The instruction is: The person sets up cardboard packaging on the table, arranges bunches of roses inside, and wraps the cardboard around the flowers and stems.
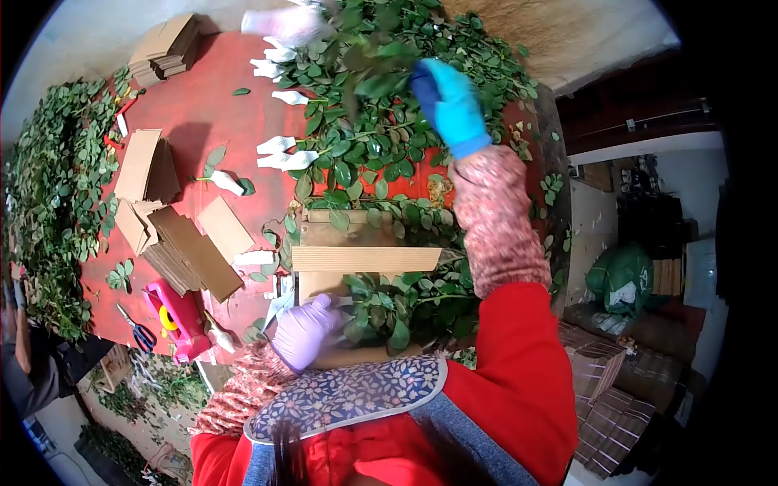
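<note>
My right hand (451, 105), in a blue glove, is closed around a leafy rose stem (374, 66) over the far pile. Motion blurs this stem and the pinkish-white covered head (284, 26) at its left end. My left hand (306, 332), in a lavender glove, is closed low in front of me, beside leafy stems (389, 312) and a strip of corrugated cardboard (365, 259). What its fingers hold, if anything, is hidden. Several rose stems (348, 150) with white-sleeved heads lie beyond, their heads pointing left.
Folded cardboard pieces (190, 251) are stacked on the red table (263, 186). A pink tape dispenser (182, 324) and scissors (138, 328) lie near the front left. Heaped greenery (57, 194) lines the left edge, where another person's arm (20, 332) shows.
</note>
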Action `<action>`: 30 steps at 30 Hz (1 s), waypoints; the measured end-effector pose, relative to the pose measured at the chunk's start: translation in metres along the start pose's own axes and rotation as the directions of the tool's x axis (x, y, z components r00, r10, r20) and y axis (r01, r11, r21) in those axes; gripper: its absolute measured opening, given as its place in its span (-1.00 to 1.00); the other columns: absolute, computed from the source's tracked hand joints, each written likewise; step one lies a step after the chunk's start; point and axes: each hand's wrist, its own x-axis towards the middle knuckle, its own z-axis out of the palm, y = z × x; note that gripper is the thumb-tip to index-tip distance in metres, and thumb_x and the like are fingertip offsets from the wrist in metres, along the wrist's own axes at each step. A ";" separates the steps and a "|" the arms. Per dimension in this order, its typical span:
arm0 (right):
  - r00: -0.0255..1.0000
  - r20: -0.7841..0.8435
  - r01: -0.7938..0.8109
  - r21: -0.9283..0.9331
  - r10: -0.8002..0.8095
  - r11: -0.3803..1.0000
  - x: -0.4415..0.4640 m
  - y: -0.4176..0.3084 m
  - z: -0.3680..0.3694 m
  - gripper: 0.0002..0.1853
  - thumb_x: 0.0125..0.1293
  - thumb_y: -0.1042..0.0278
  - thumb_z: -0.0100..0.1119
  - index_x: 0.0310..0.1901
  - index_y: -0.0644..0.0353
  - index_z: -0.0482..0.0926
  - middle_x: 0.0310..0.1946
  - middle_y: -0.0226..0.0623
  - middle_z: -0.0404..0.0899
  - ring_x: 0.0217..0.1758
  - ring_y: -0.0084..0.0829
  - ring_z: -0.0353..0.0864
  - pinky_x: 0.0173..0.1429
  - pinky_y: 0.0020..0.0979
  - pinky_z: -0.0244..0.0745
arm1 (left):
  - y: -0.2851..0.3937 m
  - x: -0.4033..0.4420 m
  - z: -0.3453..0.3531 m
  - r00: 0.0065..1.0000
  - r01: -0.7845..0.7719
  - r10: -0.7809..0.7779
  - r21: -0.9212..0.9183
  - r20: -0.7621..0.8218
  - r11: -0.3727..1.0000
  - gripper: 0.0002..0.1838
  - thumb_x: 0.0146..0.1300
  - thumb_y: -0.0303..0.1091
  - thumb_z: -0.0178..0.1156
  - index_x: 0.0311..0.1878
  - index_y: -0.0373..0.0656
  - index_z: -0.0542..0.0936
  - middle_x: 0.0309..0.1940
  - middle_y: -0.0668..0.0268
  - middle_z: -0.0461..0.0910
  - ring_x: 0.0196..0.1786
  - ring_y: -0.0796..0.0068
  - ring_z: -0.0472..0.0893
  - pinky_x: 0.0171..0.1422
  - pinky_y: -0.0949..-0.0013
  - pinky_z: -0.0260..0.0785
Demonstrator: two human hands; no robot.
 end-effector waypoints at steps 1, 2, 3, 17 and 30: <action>0.997 -0.010 -0.071 0.023 0.071 0.997 0.005 -0.025 -0.023 -0.64 0.10 0.58 0.27 -0.02 0.18 0.60 -0.21 -0.10 0.66 -0.19 -0.05 0.65 -0.13 -0.18 0.55 | 0.001 0.000 0.000 1.000 -0.002 0.002 0.000 0.002 1.000 -0.78 0.11 -0.30 0.27 -0.14 -0.02 0.67 0.00 0.26 0.56 -0.21 0.23 0.67 -0.21 0.25 0.55; 0.990 -0.019 -0.140 0.047 0.141 0.989 0.010 -0.050 -0.046 -0.64 0.08 0.56 0.27 -0.03 0.18 0.60 -0.22 -0.11 0.65 -0.20 -0.04 0.64 -0.15 -0.18 0.52 | 0.001 0.000 -0.001 1.000 0.005 -0.005 -0.007 -0.012 1.000 -0.77 0.11 -0.28 0.28 -0.14 -0.04 0.66 0.00 0.25 0.56 -0.21 0.22 0.67 -0.22 0.25 0.55; 0.994 -0.033 -0.108 0.005 0.108 0.994 0.012 -0.070 -0.061 -0.64 0.08 0.54 0.27 -0.03 0.17 0.60 -0.24 -0.12 0.65 -0.21 -0.05 0.63 -0.17 -0.17 0.51 | 0.002 0.000 0.000 1.000 0.010 -0.010 -0.016 -0.023 1.000 -0.77 0.11 -0.27 0.29 -0.14 -0.05 0.66 0.00 0.23 0.56 -0.22 0.22 0.67 -0.22 0.25 0.55; 0.496 0.851 0.131 -0.269 0.171 0.954 -0.115 -0.040 0.045 -0.85 0.16 0.22 0.22 -0.25 0.01 0.64 -0.39 -0.23 0.61 -0.32 -0.10 0.63 -0.24 -0.07 0.48 | 0.004 0.002 -0.007 1.000 -0.012 0.011 -0.020 -0.027 1.000 -0.73 0.07 -0.24 0.34 -0.13 -0.02 0.65 -0.06 0.27 0.55 -0.22 0.26 0.65 -0.25 0.25 0.52; 0.626 0.767 0.367 -0.449 0.141 0.814 -0.073 -0.004 0.134 -0.72 0.28 0.28 0.10 0.03 -0.09 0.57 -0.02 -0.31 0.55 0.02 -0.17 0.59 0.04 -0.03 0.43 | 0.003 0.002 0.001 0.997 0.082 -0.081 -0.054 0.018 0.995 -0.75 0.12 -0.26 0.31 -0.10 0.03 0.66 0.00 0.27 0.56 -0.26 0.23 0.67 -0.20 0.23 0.54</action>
